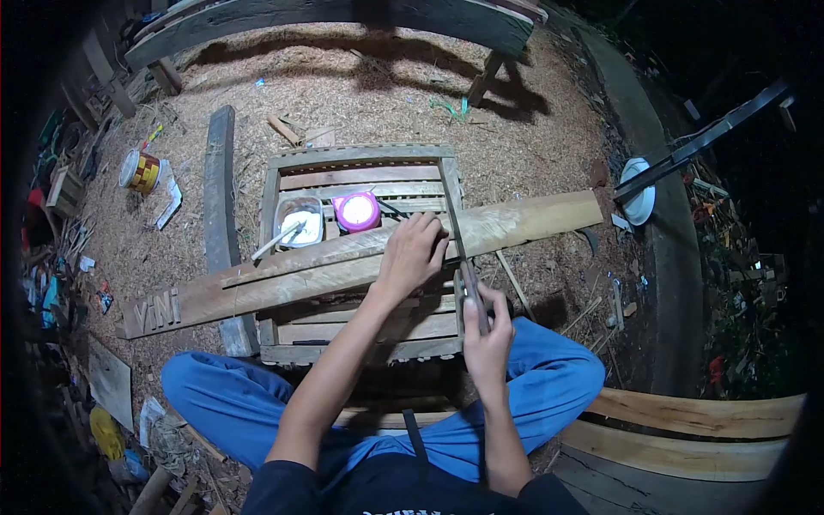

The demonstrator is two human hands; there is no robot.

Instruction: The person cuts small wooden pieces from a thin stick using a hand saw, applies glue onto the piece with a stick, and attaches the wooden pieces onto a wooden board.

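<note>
A long wooden board [536,218] lies slantwise across a slatted wooden crate [275,184], with raised letters [159,310] at its left end. On top of the board runs a thin wood strip [318,264]. My left hand [415,254] is closed over the strip and presses it down, its fingertips partly hidden. Wrapped round the lower end of a long, thin dark hand saw [463,249], seen nearly edge-on, is my right hand [487,339]. The saw crosses the board just right of my left hand; its teeth cannot be made out.
A pink tape measure [357,211] and a plastic tub [300,221] of white paste with a stick sit on the slats. A plank [221,180] and a patterned bucket [140,171] are to the left. A bench [335,34] stands ahead; planks [687,442] lie at lower right.
</note>
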